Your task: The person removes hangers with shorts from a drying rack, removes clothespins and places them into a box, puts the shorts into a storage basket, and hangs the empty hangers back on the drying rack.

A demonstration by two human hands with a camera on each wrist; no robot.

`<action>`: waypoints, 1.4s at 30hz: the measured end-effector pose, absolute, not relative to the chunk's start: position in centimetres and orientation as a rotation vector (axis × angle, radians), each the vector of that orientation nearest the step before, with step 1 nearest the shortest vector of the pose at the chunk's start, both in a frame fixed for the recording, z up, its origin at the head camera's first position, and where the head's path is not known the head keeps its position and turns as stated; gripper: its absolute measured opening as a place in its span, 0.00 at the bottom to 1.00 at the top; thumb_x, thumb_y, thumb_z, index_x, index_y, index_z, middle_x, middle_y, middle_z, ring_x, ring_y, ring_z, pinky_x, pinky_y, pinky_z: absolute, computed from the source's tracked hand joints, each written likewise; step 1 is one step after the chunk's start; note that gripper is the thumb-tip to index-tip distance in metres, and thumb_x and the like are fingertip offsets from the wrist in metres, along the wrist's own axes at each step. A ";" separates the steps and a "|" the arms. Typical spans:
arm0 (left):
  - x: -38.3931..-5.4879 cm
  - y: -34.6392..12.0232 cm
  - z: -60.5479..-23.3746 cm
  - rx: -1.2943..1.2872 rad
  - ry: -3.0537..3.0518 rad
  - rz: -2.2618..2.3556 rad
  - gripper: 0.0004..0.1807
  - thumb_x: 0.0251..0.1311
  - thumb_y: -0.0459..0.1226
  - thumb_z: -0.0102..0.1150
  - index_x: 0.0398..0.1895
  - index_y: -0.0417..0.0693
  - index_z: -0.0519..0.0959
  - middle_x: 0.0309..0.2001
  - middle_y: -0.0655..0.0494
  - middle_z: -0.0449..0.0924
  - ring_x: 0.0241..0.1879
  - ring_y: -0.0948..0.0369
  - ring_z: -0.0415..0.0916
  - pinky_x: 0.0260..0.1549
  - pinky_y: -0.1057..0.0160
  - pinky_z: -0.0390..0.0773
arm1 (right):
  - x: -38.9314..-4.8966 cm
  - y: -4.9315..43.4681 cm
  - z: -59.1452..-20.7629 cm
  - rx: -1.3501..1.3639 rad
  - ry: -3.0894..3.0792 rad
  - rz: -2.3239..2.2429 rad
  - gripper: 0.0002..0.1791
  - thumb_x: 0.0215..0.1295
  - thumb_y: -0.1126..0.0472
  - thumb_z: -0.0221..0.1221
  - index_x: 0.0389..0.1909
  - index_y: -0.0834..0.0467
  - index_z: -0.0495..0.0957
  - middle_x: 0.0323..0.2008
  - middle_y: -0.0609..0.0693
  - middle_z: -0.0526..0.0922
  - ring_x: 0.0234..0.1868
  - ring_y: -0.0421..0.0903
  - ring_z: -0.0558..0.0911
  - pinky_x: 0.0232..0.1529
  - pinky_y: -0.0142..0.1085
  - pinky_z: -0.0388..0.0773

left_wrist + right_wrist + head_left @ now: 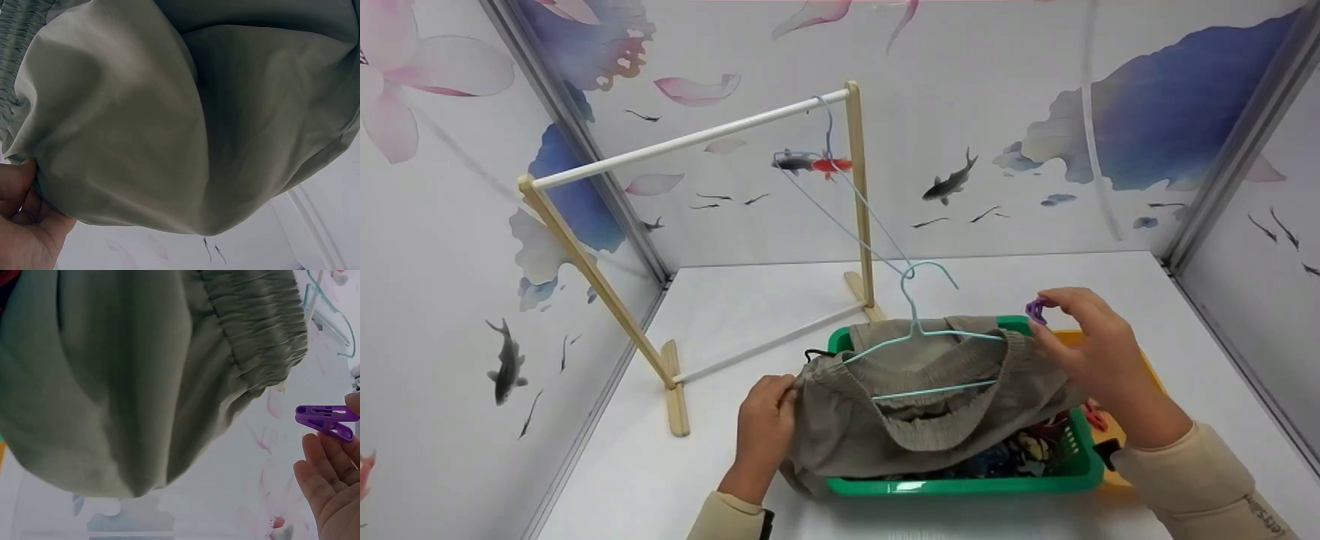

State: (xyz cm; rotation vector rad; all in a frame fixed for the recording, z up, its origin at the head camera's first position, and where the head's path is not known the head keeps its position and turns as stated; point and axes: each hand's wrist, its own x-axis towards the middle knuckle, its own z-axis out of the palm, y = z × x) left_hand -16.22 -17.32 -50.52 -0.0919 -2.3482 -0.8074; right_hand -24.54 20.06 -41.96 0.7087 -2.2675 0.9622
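Observation:
Grey-green trousers (840, 420) with a gathered elastic waistband lie over a green basket, a light-blue wire hanger (937, 391) inside the waist. The hanger's hook points up. My left hand (765, 424) pinches the waistband's left side; the left wrist view shows thumb and fingers on the fabric (118, 129). In my right hand (1099, 352), a purple clothespin (323, 421) is pinched between thumb and fingers. It is held beside the waistband's right end, apart from the fabric in the right wrist view.
A wooden drying rack (697, 139) with a white bar stands behind on the left, a blue wire hanger (830, 127) hanging from it. Patterned cloth fills the green basket (960, 487). An orange container (1147, 375) with red clothespins (1095, 415) stands at its right.

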 end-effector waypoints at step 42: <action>-16.5 -17.5 -50.8 -0.114 -2.318 -0.776 0.07 0.54 0.22 0.63 0.36 0.36 0.82 0.33 0.51 0.80 0.36 0.56 0.80 0.35 0.61 0.82 | -31.2 28.5 -48.8 0.296 -3.159 0.740 0.22 0.66 0.58 0.58 0.49 0.75 0.71 0.41 0.70 0.76 0.39 0.63 0.76 0.43 0.59 0.75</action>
